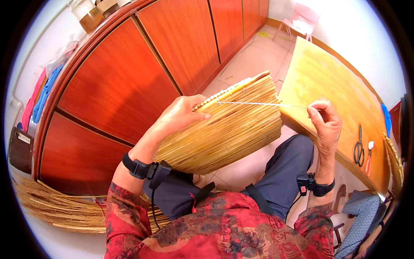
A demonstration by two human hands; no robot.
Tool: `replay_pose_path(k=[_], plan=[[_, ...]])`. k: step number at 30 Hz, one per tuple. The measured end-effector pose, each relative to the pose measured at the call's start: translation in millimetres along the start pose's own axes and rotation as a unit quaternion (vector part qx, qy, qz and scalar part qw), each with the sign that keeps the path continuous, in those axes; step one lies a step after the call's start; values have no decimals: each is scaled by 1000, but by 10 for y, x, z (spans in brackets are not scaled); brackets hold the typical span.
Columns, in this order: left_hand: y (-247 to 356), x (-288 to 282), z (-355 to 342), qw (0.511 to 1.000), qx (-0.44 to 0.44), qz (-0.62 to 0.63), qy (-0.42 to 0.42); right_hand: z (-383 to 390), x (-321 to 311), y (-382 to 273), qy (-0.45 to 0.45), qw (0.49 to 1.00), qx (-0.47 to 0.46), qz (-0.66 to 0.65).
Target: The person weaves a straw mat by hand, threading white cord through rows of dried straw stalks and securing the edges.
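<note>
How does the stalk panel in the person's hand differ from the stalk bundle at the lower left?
The stalk panel is flat, with bare stalks side by side; the stalk bundle is looser, with feathery tips. The left hand grips the stalk panel by its edge, while the stalk bundle lies near the foot of the red-brown cabinet. Both have long, thin, straw-coloured stalks.

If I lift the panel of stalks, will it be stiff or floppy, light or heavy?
The stalk panel is probably stiff lengthwise, since its stalks lie straight. It may be light for its size, as the stalks look thin. It could also tug the white thread stretched toward the right hand.
</note>
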State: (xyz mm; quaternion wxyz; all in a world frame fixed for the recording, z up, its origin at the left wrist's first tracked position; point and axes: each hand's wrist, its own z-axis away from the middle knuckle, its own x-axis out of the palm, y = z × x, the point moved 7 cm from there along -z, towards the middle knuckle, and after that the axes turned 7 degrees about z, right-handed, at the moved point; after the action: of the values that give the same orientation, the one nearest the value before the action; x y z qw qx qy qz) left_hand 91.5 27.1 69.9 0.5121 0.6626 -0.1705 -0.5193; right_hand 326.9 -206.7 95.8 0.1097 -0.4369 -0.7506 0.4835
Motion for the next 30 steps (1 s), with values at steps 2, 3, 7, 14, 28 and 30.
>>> replay_pose_path(k=[2,3,7,14,28,30], plan=[[-19,29,-11,1000,-1,21,-3,24,177,91,5,984,58,-168],[-15,32,11,998,-14,55,-11,38,328,154,8,934,113,-339],[-50,61,10,997,-19,73,-23,-120,625,0,16,847,95,-523],[-100,103,63,998,-33,49,-20,-129,976,-307,-68,924,30,-376],[-96,148,80,999,20,35,6,350,1622,-112,-149,984,-82,57],[-92,141,74,999,15,38,8,347,1619,-102,-152,982,-71,92]])
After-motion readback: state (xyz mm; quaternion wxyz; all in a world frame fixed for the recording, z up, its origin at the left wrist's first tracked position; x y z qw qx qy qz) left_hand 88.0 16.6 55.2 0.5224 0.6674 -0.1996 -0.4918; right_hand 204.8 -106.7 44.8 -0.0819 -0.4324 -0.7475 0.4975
